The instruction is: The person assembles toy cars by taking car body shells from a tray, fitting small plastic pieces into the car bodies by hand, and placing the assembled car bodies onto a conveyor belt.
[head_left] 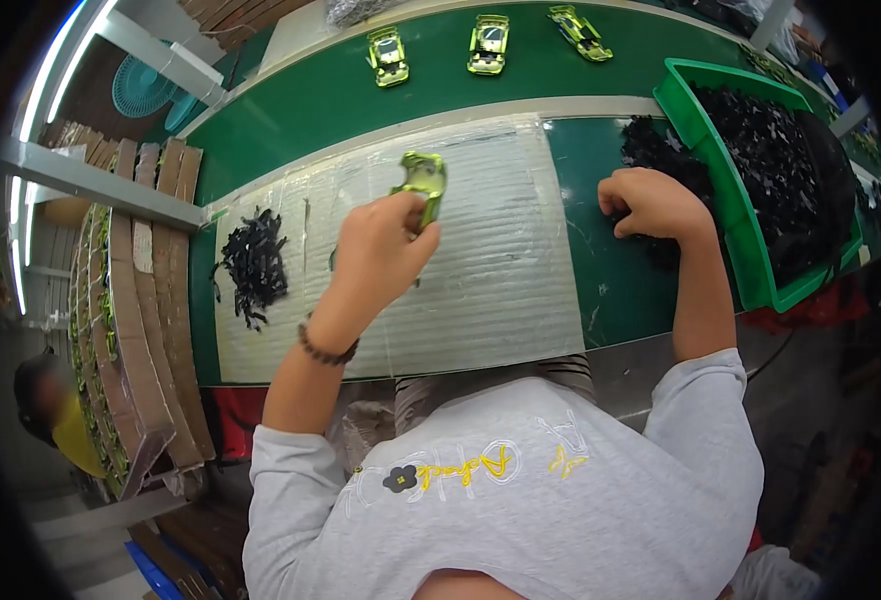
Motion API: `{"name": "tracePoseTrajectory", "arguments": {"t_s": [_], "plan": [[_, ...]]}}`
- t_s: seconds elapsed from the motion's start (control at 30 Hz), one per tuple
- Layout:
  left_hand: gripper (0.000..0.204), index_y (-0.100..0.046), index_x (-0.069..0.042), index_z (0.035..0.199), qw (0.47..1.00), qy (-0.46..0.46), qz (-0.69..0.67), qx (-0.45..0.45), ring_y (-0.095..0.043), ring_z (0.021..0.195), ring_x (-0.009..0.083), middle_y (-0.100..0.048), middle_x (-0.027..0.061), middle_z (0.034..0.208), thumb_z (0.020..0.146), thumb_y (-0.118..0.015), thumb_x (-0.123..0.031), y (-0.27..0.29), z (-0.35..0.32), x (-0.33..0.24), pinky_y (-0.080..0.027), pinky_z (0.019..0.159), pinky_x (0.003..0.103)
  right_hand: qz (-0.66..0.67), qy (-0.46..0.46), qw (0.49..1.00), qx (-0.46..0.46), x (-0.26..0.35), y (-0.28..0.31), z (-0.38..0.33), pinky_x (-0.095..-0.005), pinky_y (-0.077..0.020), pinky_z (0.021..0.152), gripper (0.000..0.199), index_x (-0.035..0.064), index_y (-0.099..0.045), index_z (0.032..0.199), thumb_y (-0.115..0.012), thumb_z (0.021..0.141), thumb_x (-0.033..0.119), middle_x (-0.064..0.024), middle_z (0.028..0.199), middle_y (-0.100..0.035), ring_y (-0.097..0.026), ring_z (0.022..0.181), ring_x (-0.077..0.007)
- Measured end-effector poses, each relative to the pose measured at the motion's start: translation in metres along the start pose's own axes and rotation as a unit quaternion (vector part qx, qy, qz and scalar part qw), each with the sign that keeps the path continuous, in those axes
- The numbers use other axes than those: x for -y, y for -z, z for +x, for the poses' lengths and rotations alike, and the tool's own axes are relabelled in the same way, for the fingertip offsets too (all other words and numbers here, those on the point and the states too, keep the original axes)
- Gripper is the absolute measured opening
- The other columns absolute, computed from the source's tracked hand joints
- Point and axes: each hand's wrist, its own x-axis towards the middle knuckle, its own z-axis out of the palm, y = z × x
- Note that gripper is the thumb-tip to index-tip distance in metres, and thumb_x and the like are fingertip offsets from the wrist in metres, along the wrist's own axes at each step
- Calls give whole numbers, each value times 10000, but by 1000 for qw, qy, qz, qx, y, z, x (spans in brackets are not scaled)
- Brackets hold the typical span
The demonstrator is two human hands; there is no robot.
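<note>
A person's grey shirt (521,500) fills the foreground, seen from above. Their left hand (386,250), a bead bracelet (326,350) on the wrist, is closed around a shiny green toy car body (423,182) over a plastic-wrapped cardboard sheet (501,260). Their right hand (653,203) is curled in a loose pile of small black parts (661,150) beside a green bin (736,230). Three more green cars (488,45) sit on the green belt (291,110) beyond

Green toy car shell (422,183) (held, tilted).
</note>
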Motion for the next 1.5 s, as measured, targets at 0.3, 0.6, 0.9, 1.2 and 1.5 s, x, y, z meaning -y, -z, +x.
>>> {"name": "tracePoseTrajectory", "arguments": {"t_s": [0.3,0.6,0.9,1.2,1.5], "plan": [[369,-579,-39,1056,995,-32,71,-56,-618,811,287,-643,156,860,774,-662,-262,-40,32,20,-484,676,378,139,-11,969,-206,34,-39,34,-344,-487,661,148,-6,-657,844,-597,746,87,-139,775,-612,-610,717,-267],[253,-547,-11,1017,989,64,57,120,-596,877,303,-620,163,891,853,-555,-205,-45,46,46,-467,754,397,339,-24,898,-279,47,-62,61,-254,-499,664,155,-25,-624,916,-617,827,102,-84,870,-620,-623,736,-148],[238,-417,-45,1063,762,264,-584,-96,-603,869,203,-557,124,1046,838,-490,-58,-48,28,39,-516,733,350,490,12,852,-182,53,-55,61,-244,-472,757,254,-5,-644,1026,-523,803,-24,-48,978,-547,-577,925,-127],[365,-401,1,1177,584,294,-756,-44,-556,1041,355,-522,215,1133,913,-444,-248,-47,32,43,-491,874,439,105,151,957,-224,48,-55,51,-327,-458,856,217,8,-648,925,-557,737,-49,-103,1067,-601,-569,975,-269],[574,-362,-39,1277,694,210,-687,53,-553,1080,331,-519,168,1192,952,-277,-505,-51,28,38,-484,888,419,48,194,921,-335,66,-34,51,-321,-461,698,183,56,-669,893,-645,723,-7,-51,893,-660,-579,801,-236]]}}
